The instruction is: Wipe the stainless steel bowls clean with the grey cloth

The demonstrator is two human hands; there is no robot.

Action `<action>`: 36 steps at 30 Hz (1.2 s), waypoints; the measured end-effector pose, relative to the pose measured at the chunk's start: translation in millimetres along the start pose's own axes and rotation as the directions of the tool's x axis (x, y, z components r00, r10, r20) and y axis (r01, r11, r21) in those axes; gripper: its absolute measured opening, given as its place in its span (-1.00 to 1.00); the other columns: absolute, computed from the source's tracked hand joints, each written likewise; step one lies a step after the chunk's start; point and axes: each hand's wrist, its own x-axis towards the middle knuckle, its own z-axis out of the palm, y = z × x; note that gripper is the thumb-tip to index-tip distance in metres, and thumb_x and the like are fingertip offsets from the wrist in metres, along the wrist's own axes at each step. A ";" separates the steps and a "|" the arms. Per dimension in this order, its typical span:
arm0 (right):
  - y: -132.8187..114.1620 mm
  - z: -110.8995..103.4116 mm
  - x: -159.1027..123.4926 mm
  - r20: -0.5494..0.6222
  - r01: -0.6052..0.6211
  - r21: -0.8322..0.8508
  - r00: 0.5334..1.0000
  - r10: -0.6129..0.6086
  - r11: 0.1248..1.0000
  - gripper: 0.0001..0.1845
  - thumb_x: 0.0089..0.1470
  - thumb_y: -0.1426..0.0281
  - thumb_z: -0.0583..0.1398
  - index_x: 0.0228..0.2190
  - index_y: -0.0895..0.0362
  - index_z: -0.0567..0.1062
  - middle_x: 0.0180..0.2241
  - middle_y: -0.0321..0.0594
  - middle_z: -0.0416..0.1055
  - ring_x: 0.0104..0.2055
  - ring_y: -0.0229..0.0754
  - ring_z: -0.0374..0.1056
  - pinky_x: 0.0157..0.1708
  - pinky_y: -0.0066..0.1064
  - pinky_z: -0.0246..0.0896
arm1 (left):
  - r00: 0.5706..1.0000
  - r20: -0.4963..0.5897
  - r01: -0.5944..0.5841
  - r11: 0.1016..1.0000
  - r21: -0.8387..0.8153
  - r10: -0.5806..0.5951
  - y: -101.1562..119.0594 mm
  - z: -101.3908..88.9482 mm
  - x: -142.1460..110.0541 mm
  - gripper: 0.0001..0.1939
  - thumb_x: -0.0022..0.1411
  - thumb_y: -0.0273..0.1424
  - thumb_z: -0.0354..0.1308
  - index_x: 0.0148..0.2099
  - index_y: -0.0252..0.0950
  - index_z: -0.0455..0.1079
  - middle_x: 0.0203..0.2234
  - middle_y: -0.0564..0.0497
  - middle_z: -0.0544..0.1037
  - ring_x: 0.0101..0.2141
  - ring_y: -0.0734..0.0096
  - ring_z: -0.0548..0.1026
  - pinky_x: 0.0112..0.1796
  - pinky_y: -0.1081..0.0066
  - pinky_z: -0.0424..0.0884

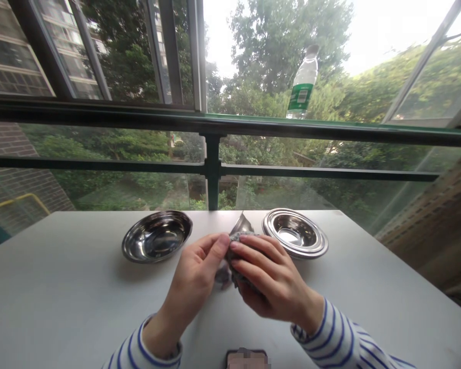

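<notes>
Grey speckled cloth is bunched up in the right hand, fingers curled over its top, out over the middle of the bench. Left hand meets it from the other side: thumb tip pressed at the cloth's left edge, fingers folded behind. From my feed I can't tell if those fingers grip cloth or metal

Shiny metal piece pokes up to a point just beyond the hands, toward the bench's far edge; the rest is covered, so can't identify it

Two steel bowls near that far edge, one each side of the hands. Plain oval-looking bowl on the far-left-corner side, wide-rimmed bowl closer to the far right corner. I see both open side up, well apart from each other

Dark-edged item at the bottom of my view, partly cut off and blurred

Past the far edge: dark green railing, clear bottle with a green label at its top rail, tilted in my view, trees outside
</notes>
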 end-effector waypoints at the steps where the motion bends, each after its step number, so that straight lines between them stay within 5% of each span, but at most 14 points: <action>1: 0.9 0.7 -0.3 -0.005 0.008 -0.005 1.000 -0.008 1.000 -0.63 -0.02 0.48 0.15 -0.11 0.19 0.35 0.00 -0.07 0.37 0.11 0.02 0.18 0.03 -0.10 0.15 | 1.000 -0.002 0.002 1.000 -0.004 -0.002 0.0 0.2 0.3 -0.75 0.14 -0.25 0.14 -0.22 -0.29 0.48 -0.38 0.00 0.56 -0.31 0.48 0.46 -0.30 0.54 0.37; 7: 8.2 1.2 -2.3 -0.081 -0.154 0.050 0.984 0.157 0.987 -0.59 0.01 0.50 0.12 -0.04 0.17 0.29 0.01 0.01 0.34 0.10 -0.01 0.19 -0.03 -0.11 0.22 | 0.998 -0.050 0.026 0.999 -0.020 -0.027 0.3 2.4 0.1 -0.73 0.03 -0.30 0.25 -0.22 -0.35 0.44 -0.50 0.04 0.53 -0.45 0.52 0.47 -0.40 0.57 0.38; 13: 7.4 -0.7 -1.9 -0.057 -0.035 0.026 0.998 0.037 0.999 -0.57 -0.04 0.48 0.15 -0.06 0.17 0.31 -0.01 -0.02 0.36 0.11 0.02 0.18 0.00 -0.09 0.19 | 0.996 -0.092 0.018 0.999 0.044 -0.014 2.4 1.2 -0.8 -0.76 0.05 -0.29 0.22 -0.27 -0.35 0.45 -0.56 0.05 0.50 -0.47 0.50 0.45 -0.46 0.57 0.36; 18: 11.1 -1.7 -2.8 -0.101 -0.236 0.096 0.964 0.246 0.967 -0.56 -0.01 0.52 0.11 -0.03 0.14 0.27 0.02 0.00 0.32 0.09 -0.02 0.20 -0.02 -0.08 0.22 | 0.991 -0.129 0.047 0.999 -0.003 -0.047 6.3 5.4 -3.2 -0.78 0.03 -0.28 0.22 -0.34 -0.35 0.46 -0.64 0.07 0.45 -0.61 0.52 0.39 -0.58 0.55 0.31; 25: 5.3 -3.2 0.1 -0.022 -0.049 0.073 0.998 0.051 0.996 -0.57 -0.04 0.47 0.14 -0.06 0.15 0.32 -0.01 -0.05 0.36 0.11 0.02 0.18 0.02 -0.08 0.17 | 0.986 -0.141 0.080 0.994 -0.079 -0.091 5.5 5.7 -1.1 -0.71 -0.05 -0.27 0.28 -0.30 -0.39 0.50 -0.63 0.05 0.47 -0.60 0.53 0.39 -0.60 0.57 0.30; 31: 17.8 -3.1 -1.6 -0.070 -0.366 0.184 0.921 0.384 0.912 -0.64 0.04 0.51 0.08 -0.08 0.13 0.32 -0.01 -0.03 0.34 0.06 -0.06 0.24 -0.01 -0.13 0.23 | 0.992 -0.092 0.088 0.996 -0.008 -0.089 3.5 4.5 -0.9 -0.73 0.03 -0.26 0.23 -0.27 -0.36 0.53 -0.62 0.05 0.49 -0.64 0.56 0.35 -0.63 0.56 0.28; 36: 9.4 -10.6 1.5 -0.021 -0.170 0.131 0.985 0.174 0.977 -0.60 -0.02 0.48 0.14 -0.07 0.12 0.34 -0.02 -0.05 0.37 0.08 0.02 0.20 0.01 -0.06 0.18 | 0.999 -0.031 0.040 0.995 0.095 -0.037 2.1 0.1 -0.7 -0.76 0.07 -0.25 0.18 -0.34 -0.34 0.52 -0.61 0.04 0.47 -0.58 0.50 0.39 -0.54 0.52 0.33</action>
